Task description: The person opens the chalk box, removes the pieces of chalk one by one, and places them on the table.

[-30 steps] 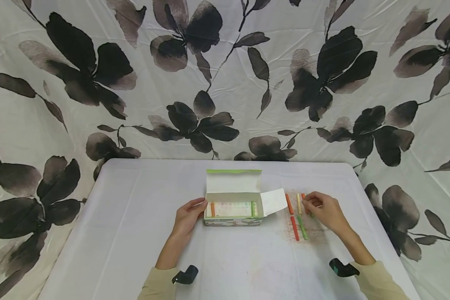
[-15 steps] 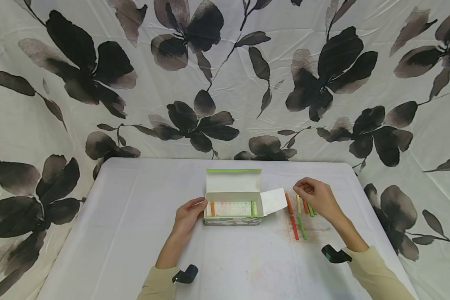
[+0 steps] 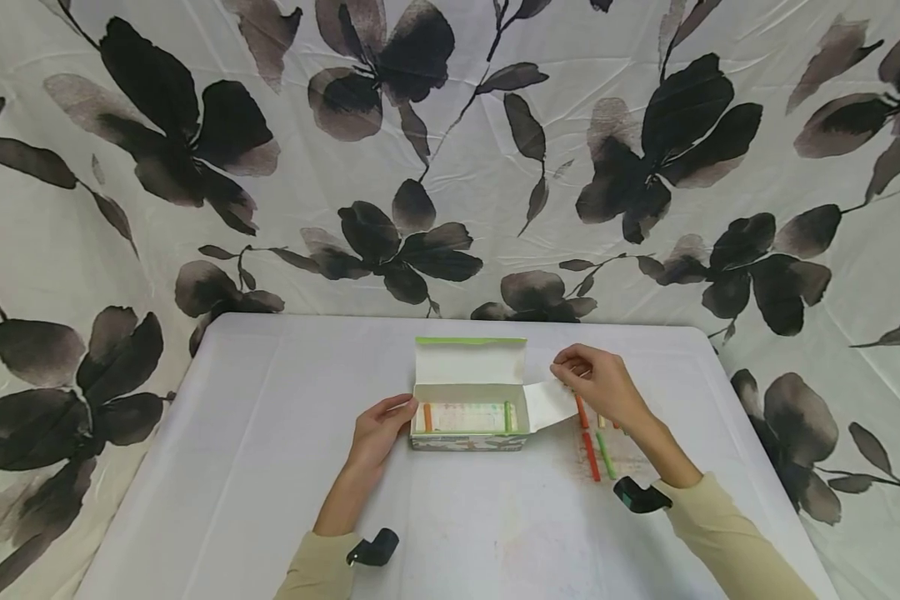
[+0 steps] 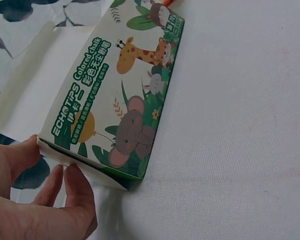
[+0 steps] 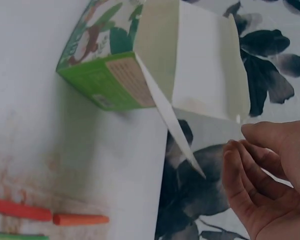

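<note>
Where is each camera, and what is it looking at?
Head: up high, looking down at the table, box, chalks; both hands and sleeves show.
Left wrist: low beside the box; left hand touches its end.
Right wrist: near the box's flap; right hand shows, curled, holding a chalk in the head view.
All three share the box.

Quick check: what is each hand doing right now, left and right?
Left hand: fingers rest straight against the left end of the chalk box, steadying it.
Right hand: fingers curled; a held chalk cannot be told.
</note>
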`<action>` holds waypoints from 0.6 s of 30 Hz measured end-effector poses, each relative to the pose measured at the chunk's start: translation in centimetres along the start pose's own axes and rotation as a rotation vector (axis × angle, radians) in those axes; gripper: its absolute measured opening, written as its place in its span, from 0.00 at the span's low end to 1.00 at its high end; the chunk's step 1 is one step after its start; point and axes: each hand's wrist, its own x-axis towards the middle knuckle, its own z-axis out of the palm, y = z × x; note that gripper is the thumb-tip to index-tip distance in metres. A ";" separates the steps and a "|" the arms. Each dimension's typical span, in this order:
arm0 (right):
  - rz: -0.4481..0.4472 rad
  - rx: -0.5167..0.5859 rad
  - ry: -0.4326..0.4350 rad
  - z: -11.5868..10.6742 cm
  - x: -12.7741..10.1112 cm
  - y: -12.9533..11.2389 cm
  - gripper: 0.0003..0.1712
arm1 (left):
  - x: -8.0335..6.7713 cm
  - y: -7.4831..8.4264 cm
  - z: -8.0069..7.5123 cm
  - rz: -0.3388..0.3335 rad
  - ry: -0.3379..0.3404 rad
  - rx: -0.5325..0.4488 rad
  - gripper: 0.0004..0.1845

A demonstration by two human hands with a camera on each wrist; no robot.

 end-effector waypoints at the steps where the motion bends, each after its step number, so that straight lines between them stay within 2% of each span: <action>1: -0.004 0.000 -0.002 0.2 0.2 -0.2 0.06 | 0.0 0.0 0.0 0.001 0.000 0.000 0.22; 9: -0.041 0.037 -0.025 2.3 1.2 -1.4 0.07 | 0.1 0.0 0.0 0.000 0.007 0.021 0.22; 18: -0.083 0.104 -0.105 5.1 1.9 -2.5 0.08 | 0.1 0.0 0.0 0.004 -0.001 -0.011 0.22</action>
